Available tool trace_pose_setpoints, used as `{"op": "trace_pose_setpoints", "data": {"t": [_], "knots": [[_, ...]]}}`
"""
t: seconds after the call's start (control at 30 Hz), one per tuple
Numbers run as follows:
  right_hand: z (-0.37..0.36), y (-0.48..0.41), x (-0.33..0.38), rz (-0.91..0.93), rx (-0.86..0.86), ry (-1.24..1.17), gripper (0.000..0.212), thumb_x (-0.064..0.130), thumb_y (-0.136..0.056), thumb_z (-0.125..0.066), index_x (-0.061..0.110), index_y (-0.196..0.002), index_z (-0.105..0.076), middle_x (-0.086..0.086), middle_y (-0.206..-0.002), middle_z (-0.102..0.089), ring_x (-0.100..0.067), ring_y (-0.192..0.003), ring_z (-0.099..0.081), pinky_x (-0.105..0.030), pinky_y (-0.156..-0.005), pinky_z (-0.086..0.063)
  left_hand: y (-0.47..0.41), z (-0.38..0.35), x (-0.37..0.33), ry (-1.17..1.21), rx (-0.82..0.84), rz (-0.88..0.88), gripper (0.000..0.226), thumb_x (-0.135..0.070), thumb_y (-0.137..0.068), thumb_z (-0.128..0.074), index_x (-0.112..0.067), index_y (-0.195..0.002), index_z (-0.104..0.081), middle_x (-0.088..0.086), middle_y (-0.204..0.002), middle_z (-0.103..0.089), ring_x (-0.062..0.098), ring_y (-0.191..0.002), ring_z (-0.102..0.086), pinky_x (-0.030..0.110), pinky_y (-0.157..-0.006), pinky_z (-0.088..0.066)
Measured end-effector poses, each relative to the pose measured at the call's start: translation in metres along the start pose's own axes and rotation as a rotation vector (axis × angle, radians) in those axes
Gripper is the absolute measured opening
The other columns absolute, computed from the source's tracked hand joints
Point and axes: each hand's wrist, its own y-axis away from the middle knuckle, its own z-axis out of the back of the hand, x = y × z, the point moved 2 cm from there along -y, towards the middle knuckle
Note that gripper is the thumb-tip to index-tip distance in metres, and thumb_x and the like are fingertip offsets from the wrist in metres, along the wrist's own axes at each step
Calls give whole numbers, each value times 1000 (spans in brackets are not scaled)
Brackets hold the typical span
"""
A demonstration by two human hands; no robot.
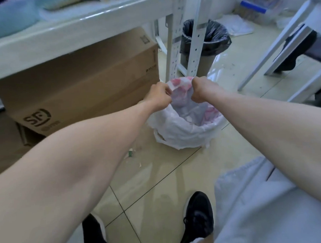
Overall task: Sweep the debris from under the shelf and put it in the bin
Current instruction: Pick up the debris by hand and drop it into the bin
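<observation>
Tiled floor (158, 178), white shelf (74, 31) overhead at left with a cardboard box (77, 84) beneath. Small debris (131, 153) lies on the floor below and left of the fingers — unswept. Left hand (157, 96) and right hand (203, 91) each pinch the far rim of the liner on the bin (185, 127). Advisable: seat the liner evenly over the rim — no slack — before sweeping.
</observation>
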Motion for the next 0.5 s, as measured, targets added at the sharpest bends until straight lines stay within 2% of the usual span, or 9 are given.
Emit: {"op": "trace_pose_setpoints", "data": {"t": [0.1,0.23,0.3,0.43,0.5], "knots": [[5,4,34,90,-38,26,34,13,-88,-54,7,-122,-55,-15,-122,-59,-35,-112,-58,-39,-85,-46,14,29,42,7,-131,123,25,-10,-80,-58,-25,-95,-71,4,-108,-69,22,-98,-65,33,-89,-53],[-17,7,88,239,22,-19,30,13,-89,-54,2,-116,-56,-14,-107,-60,-31,-97,-59,-35,-74,-46,38,47,104,-57,-104,290,23,-12,-76,-61,-31,-88,-64,4,-111,-67,26,-103,-64,36,-93,-52],[-36,9,113,263,29,-18,31,10,-89,-53,1,-118,-52,-19,-117,-55,-35,-102,-58,-37,-77,-47,50,47,137,-90,-57,372,24,-13,-74,-67,-32,-89,-63,4,-113,-66,27,-105,-63,37,-94,-53],[-73,9,148,290,-248,131,32,4,-81,-60,1,-113,-58,-20,-121,-46,-37,-110,-49,-39,-85,-43,65,23,192,-143,42,487,40,-13,-74,-73,-24,-112,-64,5,-121,-62,26,-110,-61,32,-93,-51],[-85,2,156,243,-310,151,32,4,-78,-63,1,-110,-61,-21,-123,-44,-36,-111,-46,-39,-87,-43,69,5,213,-126,79,516,43,-12,-76,-73,-22,-117,-63,6,-124,-59,25,-112,-60,29,-93,-50]]}}
